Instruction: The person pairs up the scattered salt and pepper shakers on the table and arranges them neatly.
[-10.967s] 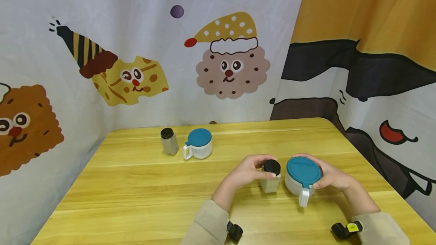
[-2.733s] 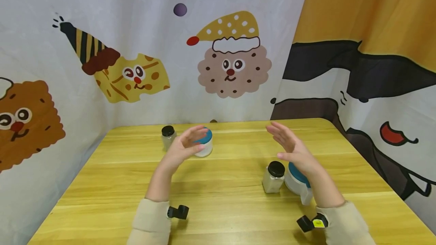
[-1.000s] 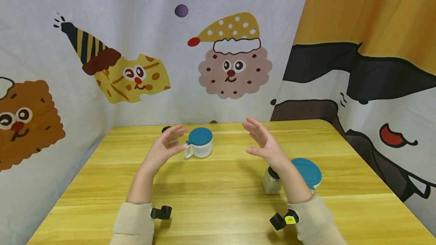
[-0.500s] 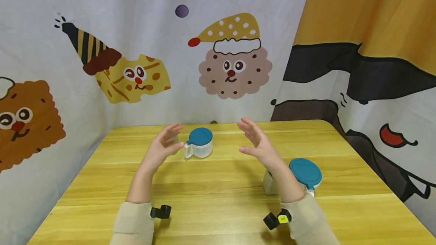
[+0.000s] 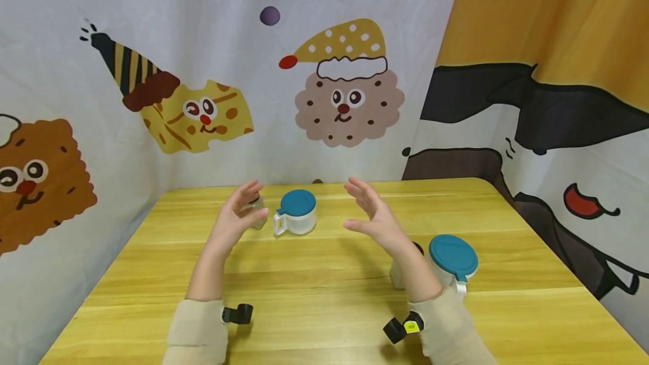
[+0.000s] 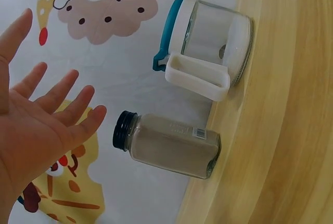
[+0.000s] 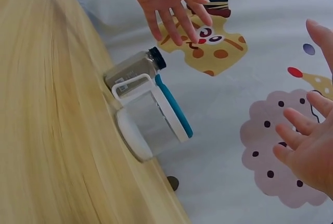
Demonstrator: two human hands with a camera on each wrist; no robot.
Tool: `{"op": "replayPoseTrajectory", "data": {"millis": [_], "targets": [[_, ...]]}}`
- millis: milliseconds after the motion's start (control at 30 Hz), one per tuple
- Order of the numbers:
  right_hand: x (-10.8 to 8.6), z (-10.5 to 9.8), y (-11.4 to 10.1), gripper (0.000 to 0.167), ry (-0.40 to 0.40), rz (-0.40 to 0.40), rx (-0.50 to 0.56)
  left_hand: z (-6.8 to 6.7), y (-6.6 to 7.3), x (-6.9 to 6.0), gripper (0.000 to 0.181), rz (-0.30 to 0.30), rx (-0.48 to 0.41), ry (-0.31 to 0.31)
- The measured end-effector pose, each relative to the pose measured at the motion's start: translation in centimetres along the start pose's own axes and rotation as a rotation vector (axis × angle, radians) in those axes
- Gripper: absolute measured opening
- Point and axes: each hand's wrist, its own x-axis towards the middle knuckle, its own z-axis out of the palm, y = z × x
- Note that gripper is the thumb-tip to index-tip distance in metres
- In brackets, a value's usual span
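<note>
My left hand (image 5: 233, 221) is raised over the table, fingers spread and holding nothing. It partly hides a spice jar (image 6: 174, 146) with a black lid and grey-brown powder inside. Beside that jar stands a clear seasoning pot (image 5: 297, 213) with a blue lid, a white handle and white contents at its bottom. My right hand (image 5: 372, 218) hovers to the right of this pot, palm facing left and nothing in it. Behind my right forearm, a second black-lidded jar (image 5: 397, 275) is mostly covered. Close to it sits another blue-lidded pot (image 5: 453, 257), partly hidden by the forearm.
The wooden table (image 5: 304, 303) has a curtain (image 5: 345, 168) with cartoon prints hanging along its back and sides. Small black cameras (image 5: 243, 314) are strapped at both sleeves.
Earlier my hands held the right-hand jar and pot; both were let go and stand on the table. Over the last second my right hand drifted left and my left hand shifted slightly left.
</note>
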Motion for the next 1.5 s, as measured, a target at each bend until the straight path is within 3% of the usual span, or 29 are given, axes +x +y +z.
{"op": "replayPoseTrajectory", "data": {"millis": [833,1200,1500], "targets": [[1.0,2.4,0.8,0.081,0.048,0.03,-0.027,-1.4,-1.0,0.1,0.073,-0.049,0.028,0.114],[1.5,3.5,1.5,0.081,0.087,0.085,-0.063,-1.7,-2.0,0.3,0.076,-0.062,0.058,0.146],[1.4,4.5,-1.0,0.079,0.082,0.13,-0.069,-2.0,-2.8,0.6,0.078,-0.076,0.062,0.177]]}}
